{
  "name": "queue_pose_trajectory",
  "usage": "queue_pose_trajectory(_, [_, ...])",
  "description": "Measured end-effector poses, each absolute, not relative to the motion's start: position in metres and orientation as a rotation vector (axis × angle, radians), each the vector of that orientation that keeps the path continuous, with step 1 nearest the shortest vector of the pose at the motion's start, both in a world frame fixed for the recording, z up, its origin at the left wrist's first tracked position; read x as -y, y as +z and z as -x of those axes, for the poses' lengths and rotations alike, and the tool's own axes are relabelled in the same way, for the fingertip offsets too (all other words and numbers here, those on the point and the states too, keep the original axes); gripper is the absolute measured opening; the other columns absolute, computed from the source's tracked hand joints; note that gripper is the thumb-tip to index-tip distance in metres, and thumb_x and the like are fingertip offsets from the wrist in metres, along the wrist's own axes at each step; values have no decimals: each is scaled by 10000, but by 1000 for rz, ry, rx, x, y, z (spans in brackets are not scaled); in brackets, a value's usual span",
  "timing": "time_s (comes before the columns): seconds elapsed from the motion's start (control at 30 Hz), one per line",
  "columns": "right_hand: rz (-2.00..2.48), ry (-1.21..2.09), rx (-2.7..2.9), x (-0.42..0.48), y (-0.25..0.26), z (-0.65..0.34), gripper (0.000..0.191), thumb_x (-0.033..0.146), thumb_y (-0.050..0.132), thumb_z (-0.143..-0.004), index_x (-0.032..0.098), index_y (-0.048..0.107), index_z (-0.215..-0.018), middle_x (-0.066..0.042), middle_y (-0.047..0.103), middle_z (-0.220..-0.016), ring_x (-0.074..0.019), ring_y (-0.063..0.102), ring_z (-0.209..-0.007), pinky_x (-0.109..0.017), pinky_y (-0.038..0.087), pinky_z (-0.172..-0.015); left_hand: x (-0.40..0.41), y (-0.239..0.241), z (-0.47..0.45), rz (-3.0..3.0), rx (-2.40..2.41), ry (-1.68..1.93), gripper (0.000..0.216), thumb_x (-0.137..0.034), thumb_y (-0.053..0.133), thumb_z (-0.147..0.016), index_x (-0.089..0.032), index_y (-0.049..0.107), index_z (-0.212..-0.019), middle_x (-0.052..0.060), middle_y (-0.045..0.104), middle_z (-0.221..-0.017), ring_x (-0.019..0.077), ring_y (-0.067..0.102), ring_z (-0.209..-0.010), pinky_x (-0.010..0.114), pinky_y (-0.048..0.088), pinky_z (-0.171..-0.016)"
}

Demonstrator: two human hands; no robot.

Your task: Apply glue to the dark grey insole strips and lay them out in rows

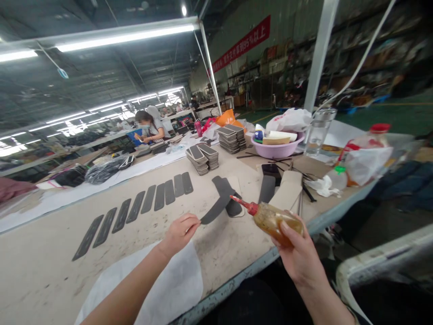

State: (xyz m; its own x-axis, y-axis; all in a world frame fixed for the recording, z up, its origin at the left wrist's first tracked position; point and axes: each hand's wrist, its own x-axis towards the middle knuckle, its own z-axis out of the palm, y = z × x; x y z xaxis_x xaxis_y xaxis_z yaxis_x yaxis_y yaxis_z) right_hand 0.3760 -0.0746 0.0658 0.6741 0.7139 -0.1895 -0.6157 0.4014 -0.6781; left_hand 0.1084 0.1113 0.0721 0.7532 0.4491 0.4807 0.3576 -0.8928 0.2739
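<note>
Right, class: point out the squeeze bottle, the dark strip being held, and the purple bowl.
squeeze bottle (pixel 275 220), head view, amber body.
dark strip (pixel 216 206), head view, its middle.
purple bowl (pixel 277 152), head view, front wall.

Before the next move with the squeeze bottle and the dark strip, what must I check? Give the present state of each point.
1. Left hand pinches the end of the dark grey flat strip: ok.
2. Right hand grips the clear squeeze bottle of amber liquid: ok.
3. Bottle's red nozzle points toward the strip: ok.
4. Nozzle open: cannot tell.
5. Row of dark strips on the beige table lies apart from both hands: ok.
</note>
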Motion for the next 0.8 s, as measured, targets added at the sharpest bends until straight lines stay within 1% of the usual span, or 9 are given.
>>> queue_pose_trajectory(0.1, [863,917,261,76,65,-359,488,288,808,-629,279,554,-1045,10,602,-984,-143,600,-851,-229,526,-705,-79,65,-39,-2812,-572,698,176,-112,505,-878,-182,628,-983,61,652,-950,127,619,-890,237,517,-809])
queue_pose_trajectory(0.2, [1012,943,483,77,58,-339,490,331,790,-658,281,534,-1073,5,594,-1011,-144,591,-873,-229,517,-757,-53,52,10,-2779,-670,553,200,-110,480,-885,-183,627,-999,68,647,-987,127,620,-905,243,530,-819])
queue_pose_trajectory(0.3, [1225,886,763,77,48,-317,508,379,778,-663,266,523,-1088,-15,588,-1051,-159,592,-885,-224,509,-764,-34,38,35,-2745,-901,489,221,-124,447,-893,-188,638,-982,77,631,-1063,142,616,-956,273,537,-851])
queue_pose_trajectory(0.4, [1351,796,991,78,39,-297,472,430,727,-708,250,516,-1091,-35,581,-1061,-187,592,-900,-259,511,-767,-17,30,42,-2695,-1109,525,252,-133,439,-882,-183,632,-1036,94,609,-1124,169,598,-1025,313,526,-901])
queue_pose_trajectory(0.53, [1360,629,1284,77,34,-279,374,404,660,-784,248,508,-1089,-44,562,-1048,-209,575,-933,-323,485,-825,-1,27,38,-2683,-1136,553,262,-183,495,-872,-194,627,-1098,100,623,-1082,190,586,-994,343,526,-876])
queue_pose_trajectory(0.67, [1257,428,1533,72,34,-263,293,349,624,-827,245,510,-1076,-61,535,-1031,-220,548,-947,-350,477,-809,3,20,32,-2717,-947,630,201,-166,514,-881,-183,665,-1013,85,662,-984,174,585,-892,347,521,-826])
queue_pose_trajectory(0.8, [1221,370,1688,68,32,-248,276,293,586,-854,246,504,-1113,-83,507,-1064,-227,543,-946,-373,486,-796,3,11,30,-2708,-898,722,166,-138,533,-869,-164,670,-958,71,673,-921,154,582,-821,321,512,-784])
